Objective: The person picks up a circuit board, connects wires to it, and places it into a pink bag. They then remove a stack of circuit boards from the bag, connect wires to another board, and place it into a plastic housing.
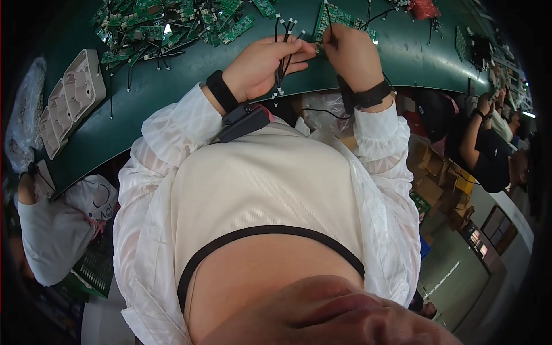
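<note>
Head view — black cables (281,72) held in left fingers (306,56); right fingers (332,50) bunched — contents hidden.

Electronics assembly workshop, long green workbench (181,83), heap of green circuit boards (192,20), black wires with white plugs (286,62), co-worker in white (54,238) at left, co-worker in black (489,158) at right, cardboard boxes (432,187) beyond.

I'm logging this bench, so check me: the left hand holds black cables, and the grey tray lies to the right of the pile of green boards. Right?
Not quite: the head view shows the grey tray to the left of the pile of green boards. The left hand does hold black cables.
</note>
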Action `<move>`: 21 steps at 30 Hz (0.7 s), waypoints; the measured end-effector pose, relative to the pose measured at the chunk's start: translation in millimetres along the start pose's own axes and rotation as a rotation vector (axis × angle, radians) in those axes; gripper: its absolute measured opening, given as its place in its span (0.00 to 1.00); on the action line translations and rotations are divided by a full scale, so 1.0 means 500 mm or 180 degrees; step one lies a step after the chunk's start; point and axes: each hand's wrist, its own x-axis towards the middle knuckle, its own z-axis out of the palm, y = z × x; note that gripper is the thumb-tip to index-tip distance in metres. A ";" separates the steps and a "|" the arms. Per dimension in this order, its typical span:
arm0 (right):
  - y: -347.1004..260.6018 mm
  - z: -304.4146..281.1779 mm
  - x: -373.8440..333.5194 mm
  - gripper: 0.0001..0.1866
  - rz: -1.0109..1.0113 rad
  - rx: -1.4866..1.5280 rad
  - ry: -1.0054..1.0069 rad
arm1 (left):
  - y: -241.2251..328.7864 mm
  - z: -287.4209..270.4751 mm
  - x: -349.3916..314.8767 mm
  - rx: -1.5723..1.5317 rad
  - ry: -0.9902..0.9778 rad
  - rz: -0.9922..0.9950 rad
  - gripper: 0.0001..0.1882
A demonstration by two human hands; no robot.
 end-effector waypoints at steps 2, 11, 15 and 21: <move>0.008 -0.008 0.019 0.06 0.0073 0.0085 -0.0356 | -0.003 -0.003 0.002 -0.0055 -0.0005 0.0001 0.11; 0.027 -0.020 0.089 0.10 0.0130 0.0081 -0.1277 | 0.009 0.005 -0.008 0.0052 0.0250 0.0095 0.10; 0.041 -0.014 0.074 0.14 0.0364 -0.0039 -0.1163 | -0.013 -0.010 0.002 0.0240 0.0162 0.0132 0.11; -0.102 -0.082 -0.024 0.07 0.0048 0.0307 0.0690 | 0.012 -0.003 -0.034 0.0075 0.0136 -0.0058 0.13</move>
